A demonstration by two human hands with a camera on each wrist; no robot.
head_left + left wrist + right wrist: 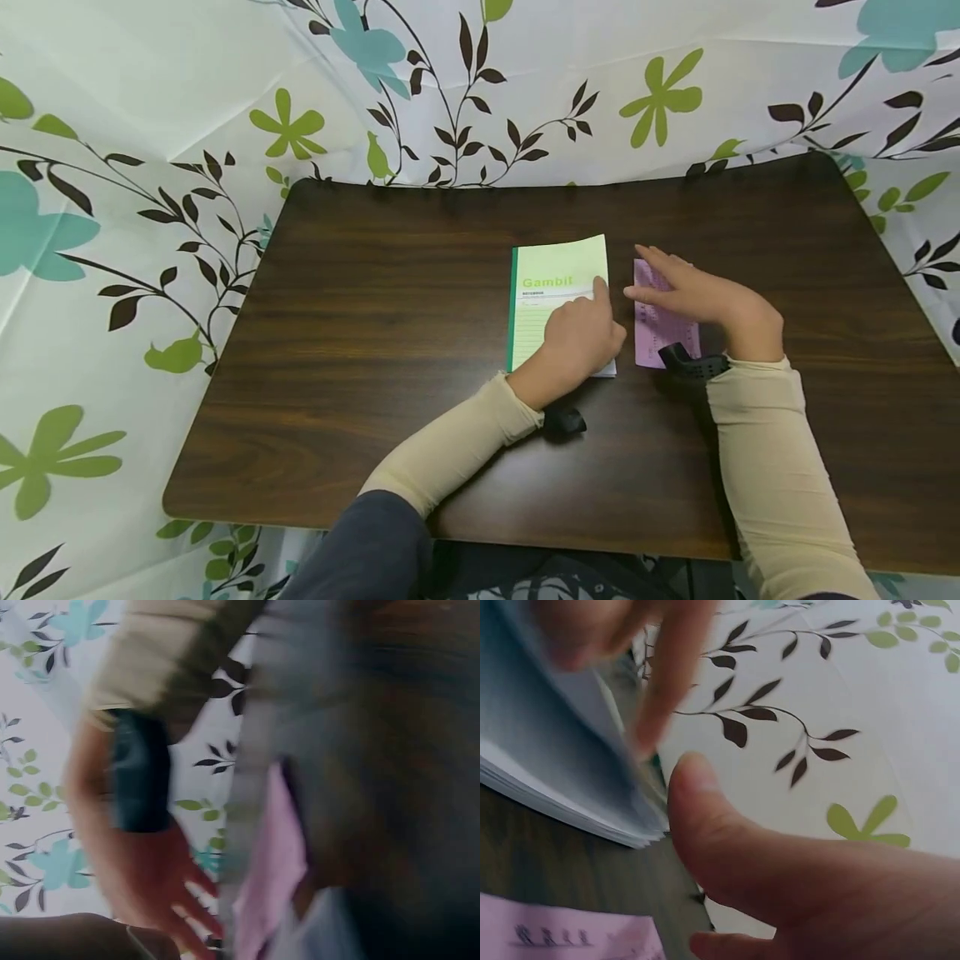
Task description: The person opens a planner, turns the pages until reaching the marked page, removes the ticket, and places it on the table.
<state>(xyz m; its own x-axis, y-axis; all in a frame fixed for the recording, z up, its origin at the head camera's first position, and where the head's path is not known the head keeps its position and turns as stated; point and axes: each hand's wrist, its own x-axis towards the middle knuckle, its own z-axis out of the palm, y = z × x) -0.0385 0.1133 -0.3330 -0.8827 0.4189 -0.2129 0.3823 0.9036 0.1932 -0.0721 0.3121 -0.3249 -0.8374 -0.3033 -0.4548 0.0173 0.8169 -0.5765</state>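
A pale green notebook printed "Gambit", with a dark green spine at its left, lies on the brown table. Over its right part is my left hand, index finger stretched along the cover near the right edge and other fingers bent. In the right wrist view, the notebook's white pages bow up at the edge beside that hand's finger. A pink printed slip of paper lies just right of the notebook. My right hand hovers above the slip's upper part, fingers extended and thumb apart, holding nothing.
The dark wood-grain table stretches out on both sides of the notebook. A white cloth with leaf and flower prints hangs behind and around it. Black wrist devices sit under both wrists.
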